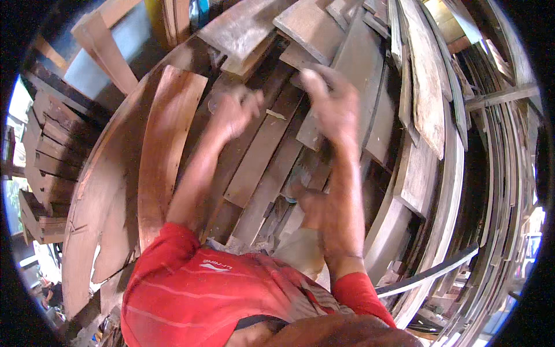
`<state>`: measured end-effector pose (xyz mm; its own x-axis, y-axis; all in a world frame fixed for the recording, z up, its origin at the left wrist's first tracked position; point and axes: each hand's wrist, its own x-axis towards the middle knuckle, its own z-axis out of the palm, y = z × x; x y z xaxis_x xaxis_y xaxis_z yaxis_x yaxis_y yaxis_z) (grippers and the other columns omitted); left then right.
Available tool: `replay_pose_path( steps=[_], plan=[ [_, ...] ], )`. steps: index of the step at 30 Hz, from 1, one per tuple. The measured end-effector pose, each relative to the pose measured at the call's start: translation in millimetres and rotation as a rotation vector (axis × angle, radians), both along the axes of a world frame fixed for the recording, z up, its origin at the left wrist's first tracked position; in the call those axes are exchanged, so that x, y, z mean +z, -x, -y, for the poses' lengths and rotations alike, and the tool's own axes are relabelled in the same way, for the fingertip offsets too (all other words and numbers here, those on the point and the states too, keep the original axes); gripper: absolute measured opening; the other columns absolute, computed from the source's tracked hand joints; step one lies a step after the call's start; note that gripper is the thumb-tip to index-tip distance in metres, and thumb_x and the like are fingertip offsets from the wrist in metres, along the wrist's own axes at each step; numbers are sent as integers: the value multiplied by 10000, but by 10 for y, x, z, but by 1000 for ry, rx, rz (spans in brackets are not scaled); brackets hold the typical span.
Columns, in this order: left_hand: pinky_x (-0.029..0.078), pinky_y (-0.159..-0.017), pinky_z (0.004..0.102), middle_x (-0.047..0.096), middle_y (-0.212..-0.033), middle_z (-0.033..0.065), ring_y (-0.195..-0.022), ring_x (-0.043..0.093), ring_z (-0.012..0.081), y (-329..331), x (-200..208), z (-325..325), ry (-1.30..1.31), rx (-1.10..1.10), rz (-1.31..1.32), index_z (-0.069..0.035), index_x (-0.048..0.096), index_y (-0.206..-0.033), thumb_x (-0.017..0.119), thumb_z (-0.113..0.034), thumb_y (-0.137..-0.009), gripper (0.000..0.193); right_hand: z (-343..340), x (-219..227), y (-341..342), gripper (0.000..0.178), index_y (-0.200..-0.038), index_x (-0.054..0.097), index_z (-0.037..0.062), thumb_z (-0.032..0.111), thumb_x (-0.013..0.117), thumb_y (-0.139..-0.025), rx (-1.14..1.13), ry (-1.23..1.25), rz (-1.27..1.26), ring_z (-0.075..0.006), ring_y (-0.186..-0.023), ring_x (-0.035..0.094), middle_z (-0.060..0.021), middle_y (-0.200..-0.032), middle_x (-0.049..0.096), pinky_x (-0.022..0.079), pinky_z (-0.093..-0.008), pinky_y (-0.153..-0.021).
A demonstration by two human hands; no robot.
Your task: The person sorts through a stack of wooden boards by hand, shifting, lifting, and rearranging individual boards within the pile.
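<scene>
My left hand (234, 111) hovers over the stacked planks with loosely bent fingers, slightly smeared by motion. No object shows in it. Nearest to it on the left is a long reddish-brown plank (169, 139). Farther right, my right hand (334, 104) is raised above the boards, blurred, its thumb apart from the fingers. Nothing is visible in its grasp. Between and below the hands lies a narrow brown board (261, 159). Beyond them, a wide pale board (309, 26) rests on the pile.
Long boards with rough edges, such as a pale one (425, 81), stand along the right. A dark curved strip (430, 272) crosses at lower right. Upper left holds a wooden frame post (104, 52); short stacked timbers (58, 150) sit at far left. My foot (312, 202) is among the planks.
</scene>
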<state>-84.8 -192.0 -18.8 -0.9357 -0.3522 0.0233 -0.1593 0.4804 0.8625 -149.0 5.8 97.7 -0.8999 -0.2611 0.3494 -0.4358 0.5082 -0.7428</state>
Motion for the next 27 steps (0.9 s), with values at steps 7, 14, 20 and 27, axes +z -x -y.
replay_pose_path(
  steps=[7, 14, 20, 27],
  plan=[
    [544, -662, 292, 722, -833, 73, -739, 672, 137, -1114, -1258, -223, -607, -23, 280, -9, 675, -1009, 715, -452, -937, 451, -1396, 393, 686, 595, -1298, 640, -12, 432, 725, -911, -422, -341, -358, -325, -1144, 651, -247, -1219, 677, 492, -414, -1001],
    [548, -667, 293, 709, -846, 85, -763, 666, 129, -707, -1603, -6, -802, 140, 183, 6, 649, -1072, 721, -424, -939, 456, -1908, 522, 1508, 846, -1446, 501, -6, 570, 709, -862, -412, -756, -380, -414, -1308, 538, -291, -1390, 561, 427, -458, -1092],
    [542, -742, 355, 702, -1040, 113, -881, 672, 148, 524, -2494, 404, -858, 180, 126, 3, 603, -1201, 753, -391, -914, 510, -1968, 282, 1719, 814, -1452, 490, 18, 553, 702, -876, -225, -921, -231, -401, -1312, 534, -250, -1413, 553, 422, -465, -1089],
    [499, -763, 403, 688, -1059, 98, -901, 636, 189, 2244, -3648, 893, -621, 429, -56, -61, 653, -1180, 697, -432, -927, 451, -2039, 205, 1703, 765, -1428, 520, -19, 449, 758, -871, -259, -1002, -186, -398, -1414, 441, -322, -1489, 455, 343, -425, -1175]
  ],
)
